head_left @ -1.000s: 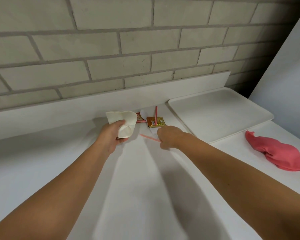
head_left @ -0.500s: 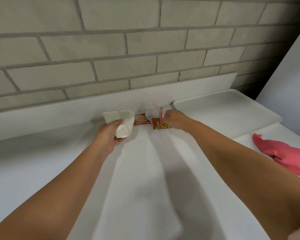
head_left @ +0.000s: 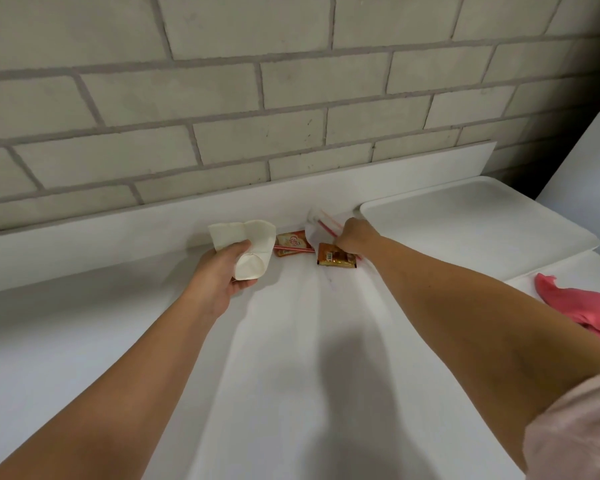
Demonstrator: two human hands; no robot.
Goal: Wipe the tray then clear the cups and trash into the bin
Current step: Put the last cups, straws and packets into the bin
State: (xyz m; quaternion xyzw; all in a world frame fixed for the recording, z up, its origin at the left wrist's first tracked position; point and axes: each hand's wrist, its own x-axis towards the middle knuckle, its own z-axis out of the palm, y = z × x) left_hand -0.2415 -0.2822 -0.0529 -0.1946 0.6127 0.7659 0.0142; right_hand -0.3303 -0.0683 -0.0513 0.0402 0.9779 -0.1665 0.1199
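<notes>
My left hand (head_left: 222, 271) grips two crushed white paper cups (head_left: 250, 245) just above the counter. To its right, my right hand (head_left: 354, 237) pinches thin red-and-white straws (head_left: 324, 226) together with a clear wrapper near the back ledge. An orange sachet (head_left: 336, 258) lies under that hand's wrist. A second sachet (head_left: 293, 241) with a red straw across it lies between my hands. The white tray (head_left: 499, 223) sits at the right with nothing on it.
A pink cloth (head_left: 582, 306) lies crumpled on the counter at the right edge, in front of the tray. A white ledge and a grey brick wall (head_left: 291, 98) close off the back. A white panel stands at the far right.
My right hand moved from the counter's middle back to the sachets and picked up straws and the clear wrapper. My left hand kept hold of the cups and barely moved.
</notes>
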